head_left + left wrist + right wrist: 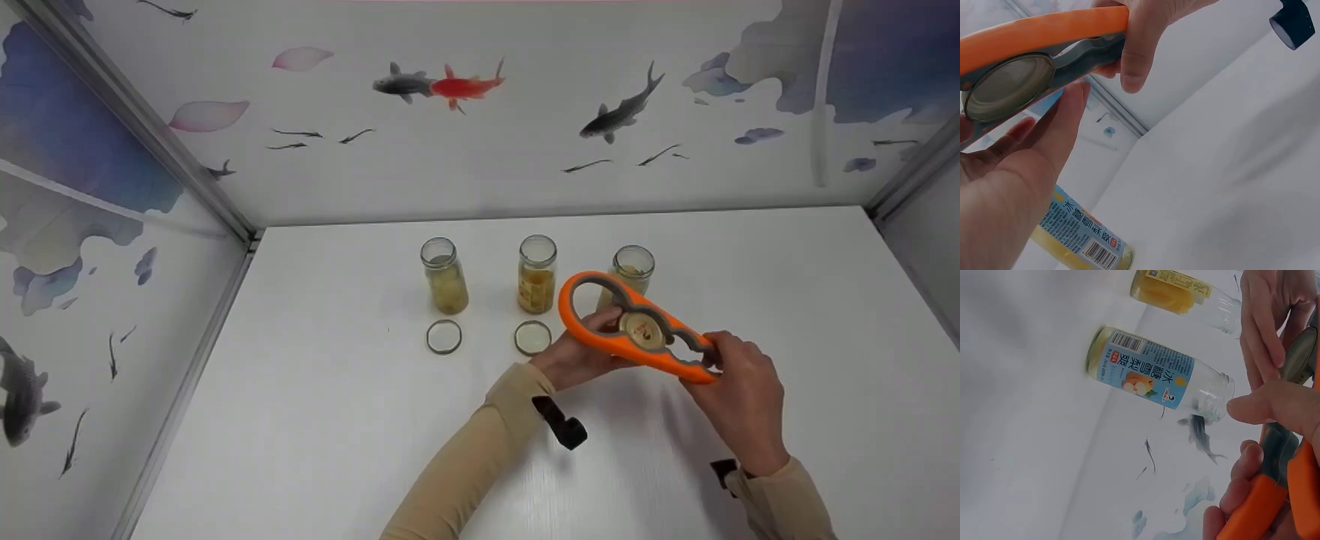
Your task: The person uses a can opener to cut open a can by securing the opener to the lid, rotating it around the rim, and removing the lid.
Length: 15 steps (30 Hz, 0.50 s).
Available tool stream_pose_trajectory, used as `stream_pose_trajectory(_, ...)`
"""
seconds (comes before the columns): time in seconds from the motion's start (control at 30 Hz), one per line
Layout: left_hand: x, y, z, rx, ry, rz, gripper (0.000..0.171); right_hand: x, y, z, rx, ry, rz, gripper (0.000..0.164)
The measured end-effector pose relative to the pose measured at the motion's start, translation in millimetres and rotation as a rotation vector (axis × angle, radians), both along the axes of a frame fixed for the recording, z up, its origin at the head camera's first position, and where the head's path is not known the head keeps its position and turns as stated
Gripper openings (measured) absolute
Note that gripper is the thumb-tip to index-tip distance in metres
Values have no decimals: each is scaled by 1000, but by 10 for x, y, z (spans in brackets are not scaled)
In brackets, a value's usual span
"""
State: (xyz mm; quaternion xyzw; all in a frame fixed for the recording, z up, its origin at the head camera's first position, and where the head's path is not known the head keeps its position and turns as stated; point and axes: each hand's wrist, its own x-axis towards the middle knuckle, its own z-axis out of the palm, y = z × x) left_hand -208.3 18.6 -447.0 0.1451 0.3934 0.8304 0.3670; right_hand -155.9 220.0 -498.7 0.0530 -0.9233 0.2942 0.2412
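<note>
My right hand (pixel 742 397) grips the handle end of an orange and grey jar opener (pixel 675 365), raised above the table. A round metal jar lid (pixel 643 331) sits between the opener's grey inner edges. My left hand (pixel 581 360) reaches under the opener. Its fingers and thumb are at the lid's edges and seem to pinch it; part of this contact is hidden. Behind the opener stands an uncapped glass jar (pixel 634 260) with a blue label, partly covered in the head view and plainer in the right wrist view.
Two more uncapped glass jars, the middle one (pixel 537 289) and the left one (pixel 448 289), stand upright with yellowish contents. In front of them lie two lids, one on the left (pixel 444 337) and one by my left wrist (pixel 533 337). Printed walls border the white table (pixel 315 420).
</note>
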Motion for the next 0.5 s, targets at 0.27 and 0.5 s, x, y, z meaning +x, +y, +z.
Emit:
stream_pose_trajectory(0.27, -204, 126, -562, 76, -88, -5, 26, -10, 12, -30, -2, -3, 25, 39)
stream_pose_trajectory(0.5, -199, 125, -631, 66, -53, -22, 29, -14, 30, -38, -30, -29, 51, 44)
